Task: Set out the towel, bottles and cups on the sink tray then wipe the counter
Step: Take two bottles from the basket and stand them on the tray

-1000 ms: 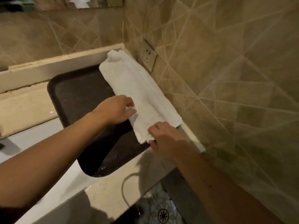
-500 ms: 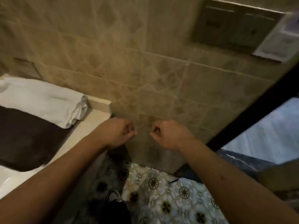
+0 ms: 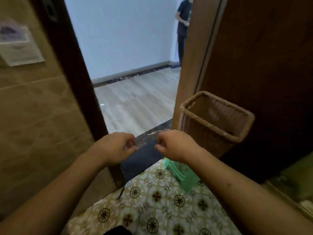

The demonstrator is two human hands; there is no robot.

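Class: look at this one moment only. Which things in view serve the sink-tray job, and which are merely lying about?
Part of the job:
left hand, holding nothing
right hand, holding nothing
No towel, bottles, cups or tray in view.

Just lying about:
wicker basket
green stool
dark doormat
wall notice
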